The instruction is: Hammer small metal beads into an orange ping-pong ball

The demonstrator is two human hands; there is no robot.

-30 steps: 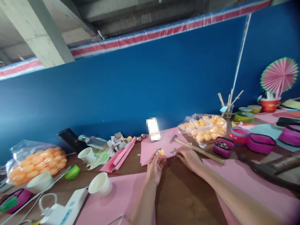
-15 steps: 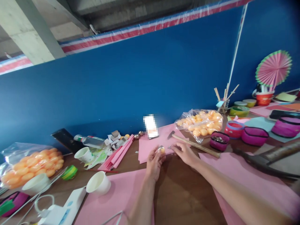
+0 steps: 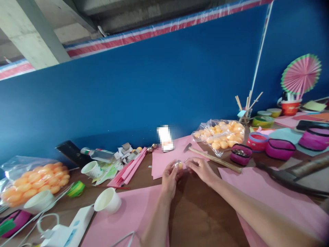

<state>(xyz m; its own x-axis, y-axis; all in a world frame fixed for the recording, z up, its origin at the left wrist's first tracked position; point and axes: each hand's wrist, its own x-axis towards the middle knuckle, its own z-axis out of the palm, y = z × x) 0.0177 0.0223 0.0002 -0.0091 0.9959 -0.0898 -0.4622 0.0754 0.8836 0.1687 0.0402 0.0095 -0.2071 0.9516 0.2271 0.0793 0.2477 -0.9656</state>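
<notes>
My left hand (image 3: pixel 169 178) holds a small orange ball (image 3: pixel 180 165) with a silver bit on it, pinched at the fingertips above the brown table (image 3: pixel 200 212). My right hand (image 3: pixel 202 168) is right beside it, fingers curled and pinching a tiny silvery piece close to the ball. Both hands hover over the near edge of a pink paper sheet (image 3: pixel 164 159). A small hammer with a wooden handle (image 3: pixel 213 159) lies just behind my right hand.
Bags of orange balls sit at back right (image 3: pixel 222 134) and far left (image 3: pixel 33 180). White paper cups (image 3: pixel 108 201), a white power strip (image 3: pixel 69 230), pink pouches (image 3: pixel 280 149), folded pink paper (image 3: pixel 130 169) and a second hammer (image 3: pixel 295 175) lie around. A blue wall backs the table.
My right hand lifted off the pink sheet with a small silvery piece and moved left toward the ball in my left hand. The view shifted slightly.
</notes>
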